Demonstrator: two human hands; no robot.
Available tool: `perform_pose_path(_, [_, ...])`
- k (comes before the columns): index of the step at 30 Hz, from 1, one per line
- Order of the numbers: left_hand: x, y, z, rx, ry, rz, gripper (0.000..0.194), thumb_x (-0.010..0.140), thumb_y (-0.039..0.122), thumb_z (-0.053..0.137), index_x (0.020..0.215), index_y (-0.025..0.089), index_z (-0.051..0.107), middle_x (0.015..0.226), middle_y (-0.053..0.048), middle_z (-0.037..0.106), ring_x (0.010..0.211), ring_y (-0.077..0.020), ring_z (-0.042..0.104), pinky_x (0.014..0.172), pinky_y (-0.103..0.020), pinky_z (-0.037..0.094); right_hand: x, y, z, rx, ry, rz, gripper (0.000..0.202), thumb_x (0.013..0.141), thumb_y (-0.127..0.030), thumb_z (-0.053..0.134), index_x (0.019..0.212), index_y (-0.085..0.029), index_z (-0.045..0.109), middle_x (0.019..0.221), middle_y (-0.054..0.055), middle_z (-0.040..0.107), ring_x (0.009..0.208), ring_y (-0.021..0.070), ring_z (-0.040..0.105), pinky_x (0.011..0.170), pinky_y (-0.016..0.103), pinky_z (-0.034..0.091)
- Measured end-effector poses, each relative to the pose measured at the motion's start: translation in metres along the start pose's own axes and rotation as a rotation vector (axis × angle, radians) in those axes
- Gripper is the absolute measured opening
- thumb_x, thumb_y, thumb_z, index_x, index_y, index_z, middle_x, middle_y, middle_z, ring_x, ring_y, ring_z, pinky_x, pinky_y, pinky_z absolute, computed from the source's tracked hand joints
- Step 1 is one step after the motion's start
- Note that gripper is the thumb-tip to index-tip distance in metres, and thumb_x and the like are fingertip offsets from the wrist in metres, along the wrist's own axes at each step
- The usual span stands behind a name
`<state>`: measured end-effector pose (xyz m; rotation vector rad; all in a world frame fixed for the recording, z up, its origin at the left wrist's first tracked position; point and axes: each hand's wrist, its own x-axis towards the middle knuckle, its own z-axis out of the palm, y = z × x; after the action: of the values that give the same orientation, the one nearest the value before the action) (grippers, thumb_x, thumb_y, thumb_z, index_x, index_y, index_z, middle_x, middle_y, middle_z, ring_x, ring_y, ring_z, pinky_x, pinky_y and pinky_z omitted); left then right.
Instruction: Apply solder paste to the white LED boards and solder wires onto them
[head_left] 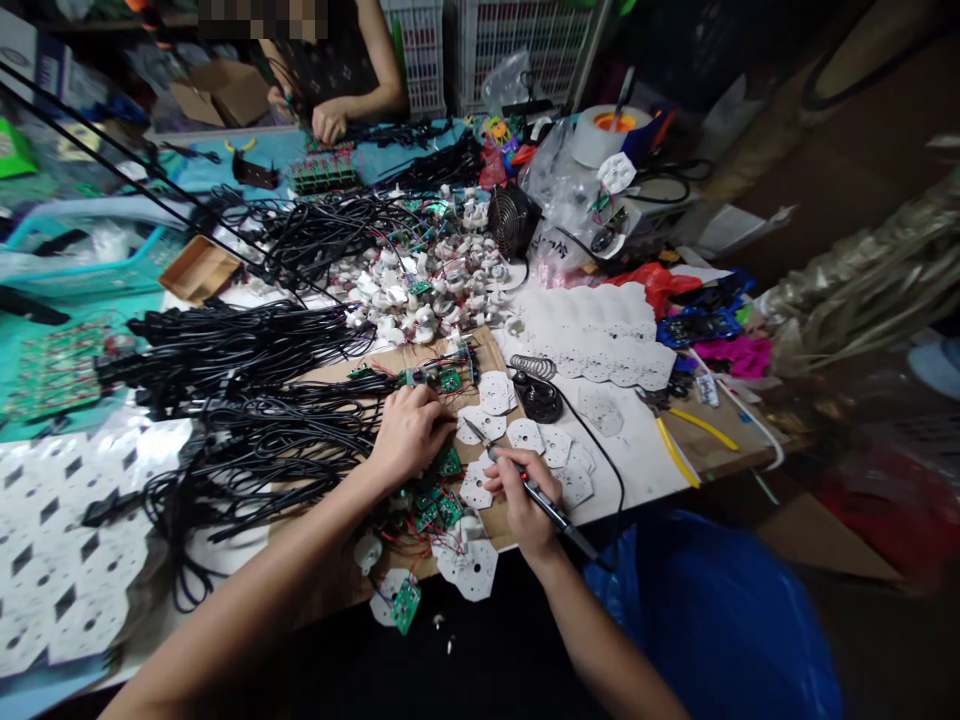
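Note:
My right hand (529, 492) is closed around a dark soldering iron (551, 508), whose tip points up and left over a white perforated disc (480, 424). Just left of that tip is my left hand (411, 428), its fingers curled together at thin red wires; what they pinch is too small to make out. Green circuit boards (450, 380) with wires lie past its fingertips, and more boards (439, 508) sit below it. Several white discs (525, 436) are spread near my right hand. A coiled iron holder (534, 366) stands behind them beside a black base.
Bundles of black cables (262, 350) cover the left side. Yellow-handled pliers (679, 450) lie at the right edge, above a blue bag (720, 610). White parts (427, 290) are heaped behind. Across the table, a person's hands (330, 120) work near boards.

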<state>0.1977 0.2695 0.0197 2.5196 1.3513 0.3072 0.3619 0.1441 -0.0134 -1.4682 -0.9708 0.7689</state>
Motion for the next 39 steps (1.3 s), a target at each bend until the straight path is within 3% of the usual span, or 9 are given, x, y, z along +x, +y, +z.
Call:
perform_pose_path(18, [0.001, -0.003, -0.002, -0.079, 0.007, -0.021, 0.016, 0.089, 0.034, 0.063, 0.088, 0.026, 0.076, 0.096, -0.006, 0.064, 0.093, -0.0235, 0.053, 0.082, -0.039, 0.038, 0.000, 0.000, -0.001, 0.003, 0.000, -0.006, 0.026, 0.096, -0.041, 0.058, 0.099, -0.019, 0.071, 0.070, 0.001, 0.073, 0.052, 0.0140, 0.070, 0.052, 0.023, 0.058])
perform_pose_path(29, [-0.001, 0.002, -0.001, 0.016, 0.006, 0.022, 0.019, 0.089, 0.031, 0.060, 0.084, 0.025, 0.077, 0.101, -0.008, 0.065, 0.094, -0.0251, 0.052, 0.081, -0.042, 0.038, 0.000, -0.004, -0.002, -0.018, -0.031, -0.015, 0.024, 0.096, -0.040, 0.058, 0.098, -0.020, 0.071, 0.066, 0.000, 0.072, 0.050, 0.0140, 0.070, 0.050, 0.022, 0.057])
perform_pose_path(39, [0.000, 0.008, -0.003, 0.057, -0.005, -0.053, 0.016, 0.087, 0.033, 0.063, 0.082, 0.027, 0.077, 0.100, -0.006, 0.067, 0.095, -0.0266, 0.052, 0.079, -0.042, 0.035, 0.001, -0.004, -0.002, -0.023, -0.028, -0.020, 0.024, 0.096, -0.040, 0.058, 0.098, -0.019, 0.071, 0.065, 0.001, 0.072, 0.049, 0.0132, 0.069, 0.048, 0.021, 0.056])
